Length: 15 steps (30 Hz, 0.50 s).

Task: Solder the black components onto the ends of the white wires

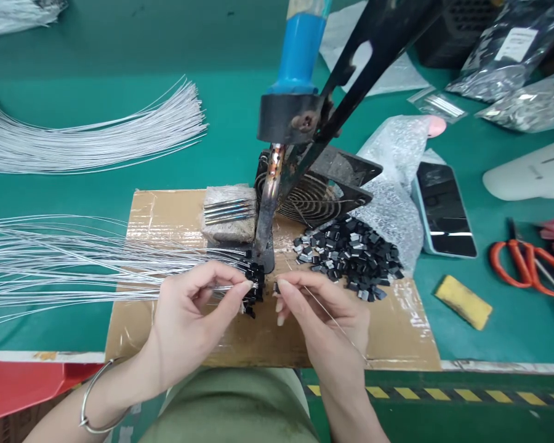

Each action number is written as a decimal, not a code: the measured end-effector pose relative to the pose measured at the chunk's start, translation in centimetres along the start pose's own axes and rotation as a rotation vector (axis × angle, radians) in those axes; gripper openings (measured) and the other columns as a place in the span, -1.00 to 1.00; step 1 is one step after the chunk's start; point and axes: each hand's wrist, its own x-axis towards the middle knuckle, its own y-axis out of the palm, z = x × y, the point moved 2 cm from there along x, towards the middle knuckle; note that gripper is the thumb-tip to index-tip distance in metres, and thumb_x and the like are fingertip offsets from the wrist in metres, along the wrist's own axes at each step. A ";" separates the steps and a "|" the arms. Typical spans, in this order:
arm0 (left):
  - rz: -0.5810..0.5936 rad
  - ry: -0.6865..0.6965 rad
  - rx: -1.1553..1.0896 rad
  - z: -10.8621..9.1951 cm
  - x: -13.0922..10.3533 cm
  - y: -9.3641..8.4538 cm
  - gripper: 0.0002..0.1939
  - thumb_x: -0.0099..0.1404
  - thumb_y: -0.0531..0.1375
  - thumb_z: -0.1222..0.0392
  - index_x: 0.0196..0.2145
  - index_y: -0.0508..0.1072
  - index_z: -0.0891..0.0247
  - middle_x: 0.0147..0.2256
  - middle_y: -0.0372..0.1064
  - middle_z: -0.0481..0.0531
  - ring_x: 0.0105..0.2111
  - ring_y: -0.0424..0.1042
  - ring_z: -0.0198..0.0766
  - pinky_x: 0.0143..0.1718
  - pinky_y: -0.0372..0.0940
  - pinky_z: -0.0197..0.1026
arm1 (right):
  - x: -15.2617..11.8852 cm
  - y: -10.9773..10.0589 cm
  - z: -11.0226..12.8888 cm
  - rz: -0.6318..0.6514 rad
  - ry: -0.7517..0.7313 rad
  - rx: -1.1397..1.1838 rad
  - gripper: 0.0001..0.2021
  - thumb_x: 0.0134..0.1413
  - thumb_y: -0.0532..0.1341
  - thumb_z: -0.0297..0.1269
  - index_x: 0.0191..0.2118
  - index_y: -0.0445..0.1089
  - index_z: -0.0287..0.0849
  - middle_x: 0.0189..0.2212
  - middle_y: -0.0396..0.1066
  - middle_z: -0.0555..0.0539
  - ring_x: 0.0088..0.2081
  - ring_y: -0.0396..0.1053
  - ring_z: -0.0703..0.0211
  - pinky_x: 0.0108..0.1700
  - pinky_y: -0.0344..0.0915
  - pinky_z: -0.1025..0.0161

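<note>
My left hand [191,320] is closed in a pinch on the end of a thin white wire, at the right end of a spread of wires [74,264]. Black connectors [253,283] cluster at those wire ends, just beyond my left fingertips. My right hand [327,314] pinches a small black connector [276,287], a short gap from the left fingertips. A thin solder wire [330,317] also passes through my right fingers and trails over the hand. Above both hands, a blue-handled soldering iron [270,191] points downward in its clamp.
Loose black connectors [355,255] lie heaped on the cardboard [397,332]. Behind the iron are a fan [309,197] and a block with metal rods [228,227]. Rightward lie a phone [445,209], scissors [530,264] and a yellow sponge [464,301]. Another wire bundle [96,144] is at left.
</note>
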 end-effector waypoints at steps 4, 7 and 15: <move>-0.001 0.014 -0.018 0.3 0.0 0.0 -0.92 0.35 0.33 0.27 -0.33 0.63 0.23 -0.46 0.54 -0.05 -0.54 0.29 -0.38 -0.52 0.15 -0.31 | 0.0 0.9 -0.1 0.023 0.035 0.073 -0.97 0.18 0.46 -0.29 -0.29 0.69 -0.06 -0.56 0.53 0.04 -0.59 0.41 0.32 -0.54 0.41 0.40; 0.025 -0.008 -0.020 0.3 0.0 -0.1 -0.91 0.35 0.33 0.25 -0.34 0.62 0.24 -0.47 0.54 -0.04 -0.54 0.32 -0.37 -0.53 0.14 -0.30 | 0.1 1.1 -0.1 0.035 0.022 0.081 -0.97 0.16 0.46 -0.30 -0.31 0.69 -0.07 -0.58 0.51 0.05 -0.60 0.39 0.33 -0.57 0.40 0.43; 0.108 -0.017 -0.151 -0.7 0.3 -0.3 -0.87 0.40 0.31 0.31 -0.35 0.59 0.23 -0.28 0.64 0.00 -0.28 0.56 -0.31 -0.28 0.36 -0.35 | 0.1 1.4 -0.2 0.096 0.016 0.080 -0.92 0.20 0.43 -0.36 -0.27 0.69 -0.02 -0.56 0.52 0.08 -0.59 0.39 0.39 -0.55 0.40 0.51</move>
